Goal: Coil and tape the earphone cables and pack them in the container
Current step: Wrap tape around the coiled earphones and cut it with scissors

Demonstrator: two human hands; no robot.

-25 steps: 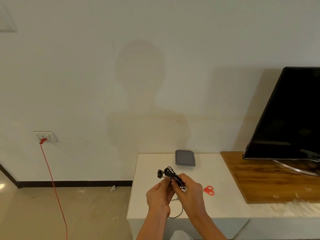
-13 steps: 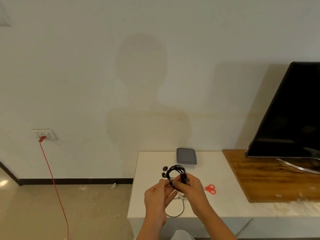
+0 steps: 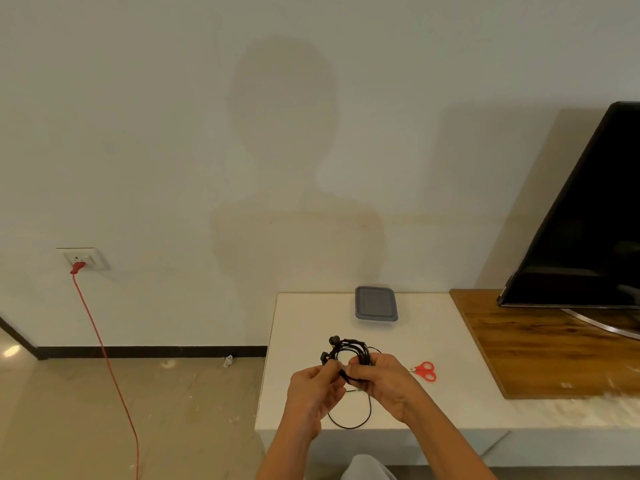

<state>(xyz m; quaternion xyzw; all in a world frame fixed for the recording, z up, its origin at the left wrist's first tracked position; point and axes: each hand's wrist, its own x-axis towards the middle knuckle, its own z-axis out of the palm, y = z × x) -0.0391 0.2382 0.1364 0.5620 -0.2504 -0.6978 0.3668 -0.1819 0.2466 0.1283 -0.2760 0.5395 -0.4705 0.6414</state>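
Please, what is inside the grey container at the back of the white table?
Its inside cannot be seen: the grey container is closed by its lid. The coiled earphone cable is outside it, gripped by the left hand and the right hand.

On my feed, two bare forearms come in from the bottom edge, ending in the left hand [image 3: 313,393] and the right hand [image 3: 388,386]. Between them shows a rounded patch of pale grey cloth [image 3: 367,467]; I cannot tell which garment.

Off-white wall [image 3: 173,133] with black skirting [image 3: 138,351]; beige floor [image 3: 104,410]. White counter [image 3: 450,403]: wooden board [image 3: 536,348] at right edge, television [image 3: 588,220] on it.
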